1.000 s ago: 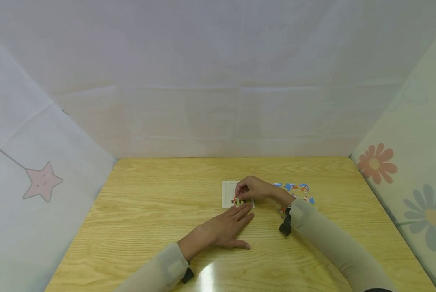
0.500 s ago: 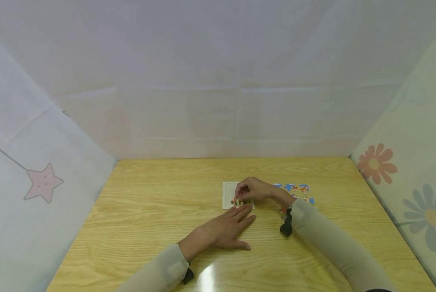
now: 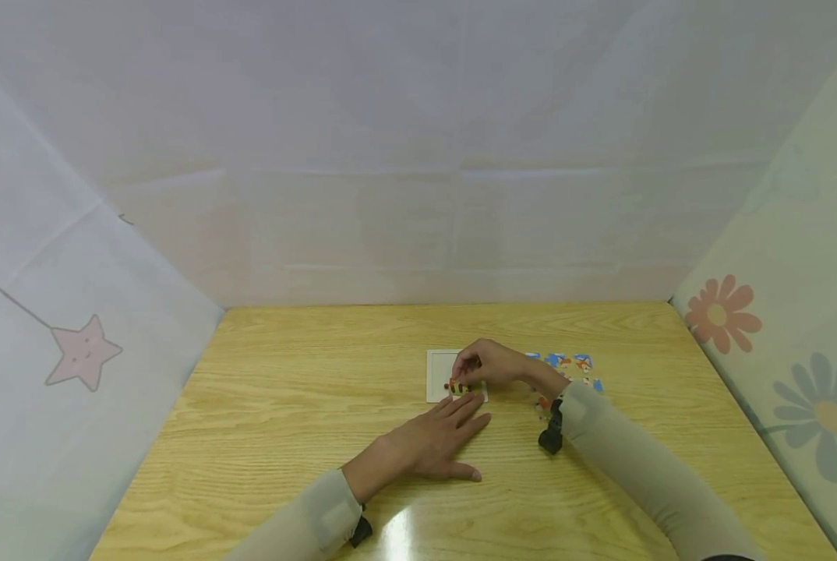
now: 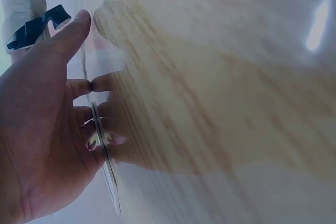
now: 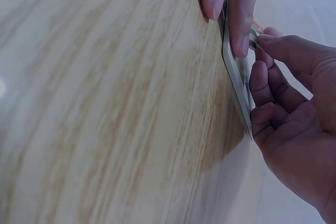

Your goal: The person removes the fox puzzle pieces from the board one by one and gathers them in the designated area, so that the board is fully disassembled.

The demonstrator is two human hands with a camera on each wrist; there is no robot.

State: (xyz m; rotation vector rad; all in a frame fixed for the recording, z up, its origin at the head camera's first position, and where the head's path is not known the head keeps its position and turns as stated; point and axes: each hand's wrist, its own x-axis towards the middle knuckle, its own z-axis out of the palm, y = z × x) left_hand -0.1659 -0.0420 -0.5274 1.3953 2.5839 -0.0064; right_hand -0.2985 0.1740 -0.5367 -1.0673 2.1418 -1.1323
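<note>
A small white puzzle tray (image 3: pixel 430 375) lies flat on the wooden table. Over its front part, my right hand (image 3: pixel 492 362) pinches a puzzle piece (image 5: pixel 254 36) between thumb and index finger. Its other fingers curl low over the tray in the right wrist view. Striped red, dark and green puzzle artwork (image 3: pixel 459 387) shows just below the pinching fingertips in the head view. My left hand (image 3: pixel 425 442) has its fingers straight, with fingertips on the tray's front edge and its thumb spread to the right. The tray's right part is hidden behind my right hand.
Several loose puzzle pieces (image 3: pixel 583 361) in blue, white and orange lie right of the tray, partly hidden by my right forearm. The wooden table (image 3: pixel 285 374) meets a pale cloth backdrop (image 3: pixel 355 234) behind and at both sides.
The striped piece under my right fingertips has tilted slightly. My right wrist has shifted a touch to the right; my left hand stays in nearly the same place.
</note>
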